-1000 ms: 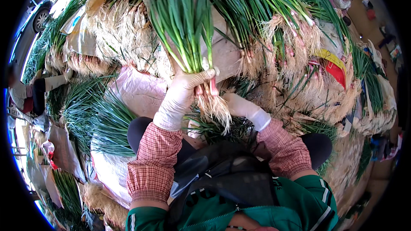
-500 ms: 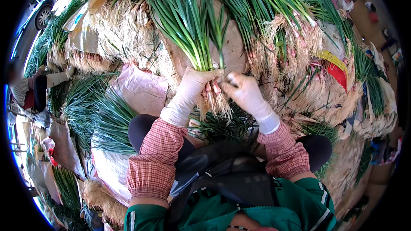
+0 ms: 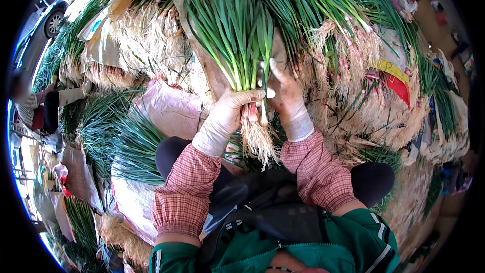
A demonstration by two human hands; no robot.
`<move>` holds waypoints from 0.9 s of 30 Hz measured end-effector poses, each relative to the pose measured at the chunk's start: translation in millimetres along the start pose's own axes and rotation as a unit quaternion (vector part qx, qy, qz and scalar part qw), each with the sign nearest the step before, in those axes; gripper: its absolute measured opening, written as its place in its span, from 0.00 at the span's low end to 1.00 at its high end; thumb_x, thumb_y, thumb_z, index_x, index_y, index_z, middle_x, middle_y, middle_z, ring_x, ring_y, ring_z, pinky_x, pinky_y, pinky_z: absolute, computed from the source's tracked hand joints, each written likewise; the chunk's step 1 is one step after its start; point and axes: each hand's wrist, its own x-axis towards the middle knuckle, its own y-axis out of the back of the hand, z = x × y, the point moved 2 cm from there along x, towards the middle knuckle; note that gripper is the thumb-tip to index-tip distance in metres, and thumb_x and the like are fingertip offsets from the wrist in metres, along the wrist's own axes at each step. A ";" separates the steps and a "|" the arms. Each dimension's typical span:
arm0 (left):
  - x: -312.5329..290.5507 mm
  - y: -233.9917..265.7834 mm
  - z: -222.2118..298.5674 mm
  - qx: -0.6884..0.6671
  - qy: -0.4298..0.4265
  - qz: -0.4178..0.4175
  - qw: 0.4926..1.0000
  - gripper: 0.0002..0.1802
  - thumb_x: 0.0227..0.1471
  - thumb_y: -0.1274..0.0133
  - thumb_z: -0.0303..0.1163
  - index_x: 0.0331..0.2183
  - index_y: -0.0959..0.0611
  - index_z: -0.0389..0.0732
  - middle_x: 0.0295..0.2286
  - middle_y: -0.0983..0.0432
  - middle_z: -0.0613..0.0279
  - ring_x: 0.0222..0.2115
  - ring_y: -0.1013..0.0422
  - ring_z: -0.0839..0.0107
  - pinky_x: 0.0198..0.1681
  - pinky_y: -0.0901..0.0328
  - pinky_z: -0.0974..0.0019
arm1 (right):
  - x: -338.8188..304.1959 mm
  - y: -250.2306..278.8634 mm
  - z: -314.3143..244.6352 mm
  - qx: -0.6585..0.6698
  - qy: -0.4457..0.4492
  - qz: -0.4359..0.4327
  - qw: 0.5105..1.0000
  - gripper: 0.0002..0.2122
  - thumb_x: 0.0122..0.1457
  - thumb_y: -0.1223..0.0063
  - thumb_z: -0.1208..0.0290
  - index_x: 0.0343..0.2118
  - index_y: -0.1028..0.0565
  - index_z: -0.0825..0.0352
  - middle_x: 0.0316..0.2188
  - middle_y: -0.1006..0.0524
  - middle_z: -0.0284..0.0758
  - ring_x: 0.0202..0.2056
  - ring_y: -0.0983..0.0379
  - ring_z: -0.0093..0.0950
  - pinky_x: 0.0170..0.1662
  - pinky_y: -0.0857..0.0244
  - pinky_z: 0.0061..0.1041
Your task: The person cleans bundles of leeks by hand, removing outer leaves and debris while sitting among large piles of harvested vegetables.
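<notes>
Right hand (image 3: 287, 96) is rising beside green onions (image 3: 233, 50)

Left hand (image 3: 233, 105) is clasping them above the bulbs (image 3: 252, 114); whether the right is gripping the edge stalk (image 3: 264, 114), I cannot tell. Gathering seems under way, next calling for a steady clasp. Leftward, a pink sack (image 3: 169, 106) is lying.

The left forearm (image 3: 184, 189) and the right forearm (image 3: 319, 169) extended forward and converged. The left hand (image 3: 228, 108) was curled in a grip, its thumb (image 3: 247, 96) laid across toward the right. The right hand (image 3: 288, 97) was positioned just beside it, raised, one digit (image 3: 277, 71) pointing upward.
</notes>
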 end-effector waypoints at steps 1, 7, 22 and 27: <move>-1.0 7.8 3.0 -0.002 0.028 -0.025 0.999 0.11 0.46 0.43 0.23 0.35 0.22 0.31 0.24 0.23 0.59 0.17 0.28 0.74 0.16 0.32 0.73 | -0.6 4.8 2.7 -0.192 0.091 -0.008 0.977 0.18 0.65 0.61 0.58 0.45 0.30 0.69 0.34 0.26 0.34 0.36 0.29 0.27 0.46 0.36 0.24; 8.2 19.8 -9.8 0.045 0.010 0.022 0.999 0.10 0.48 0.43 0.25 0.33 0.19 0.29 0.19 0.24 0.60 0.14 0.30 0.77 0.13 0.36 0.77 | -46.5 34.0 0.8 -0.427 0.078 0.078 0.897 0.10 0.61 0.50 0.64 0.36 0.26 0.67 0.31 0.27 0.34 0.36 0.31 0.27 0.49 0.37 0.28; -17.0 4.2 9.5 0.117 0.006 -0.055 0.992 0.10 0.45 0.38 0.28 0.27 0.22 0.34 0.13 0.26 0.60 0.09 0.31 0.76 0.10 0.41 0.78 | -50.2 95.0 -93.1 0.055 0.227 0.268 0.935 0.08 0.60 0.50 0.72 0.40 0.30 0.68 0.22 0.29 0.36 0.25 0.30 0.27 0.32 0.32 0.26; 6.0 7.6 -2.4 0.248 0.059 -0.016 0.967 0.10 0.47 0.38 0.30 0.25 0.21 0.35 0.12 0.26 0.62 0.10 0.31 0.77 0.11 0.42 0.80 | -107.2 99.1 -27.0 -0.627 -0.017 0.091 0.773 0.24 0.54 0.41 0.61 0.50 0.29 0.71 0.34 0.22 0.39 0.34 0.26 0.24 0.41 0.32 0.21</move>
